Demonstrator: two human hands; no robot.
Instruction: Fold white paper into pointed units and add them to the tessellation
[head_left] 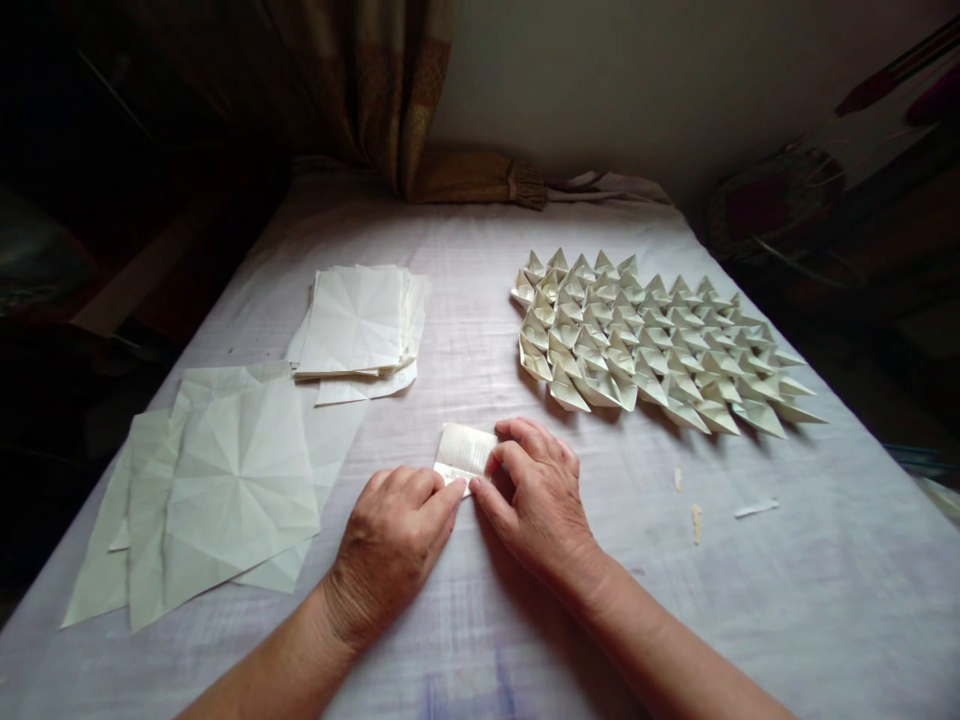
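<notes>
A small folded piece of paper (466,448) with printed lines lies on the cloth between my two hands. My left hand (397,530) is closed, its thumb and curled forefinger pressing the paper's near left edge. From the other side, my right hand (536,490) pinches the right edge, its thumb at the near corner and its fingers bent over the side. The fingertips partly cover the paper's lower edge. Beyond my right hand stand many folded paper boats (645,345) in close rows.
Creased paper sheets (240,480) lie spread at the left, with a neater paper stack (356,320) behind them. Paper scraps (756,508) lie at the right on the cloth-covered table (465,290). A curtain (390,90) hangs at the far edge.
</notes>
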